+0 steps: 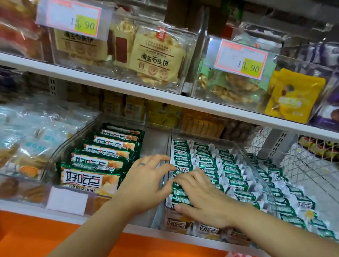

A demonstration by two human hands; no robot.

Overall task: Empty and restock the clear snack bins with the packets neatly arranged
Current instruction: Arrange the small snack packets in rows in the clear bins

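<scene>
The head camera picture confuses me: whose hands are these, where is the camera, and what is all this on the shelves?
No machine here: a person wears one camera on the head, looking down at their own hands. The left hand, with a ring, rests at the wall between two clear bins. The right hand lies flat on rows of small green packets in the right bin, seemingly straightening them; neither grips anything clearly. The left bin holds larger green packets in a stack. Above, a shelf carries more bins with price tags.
</scene>
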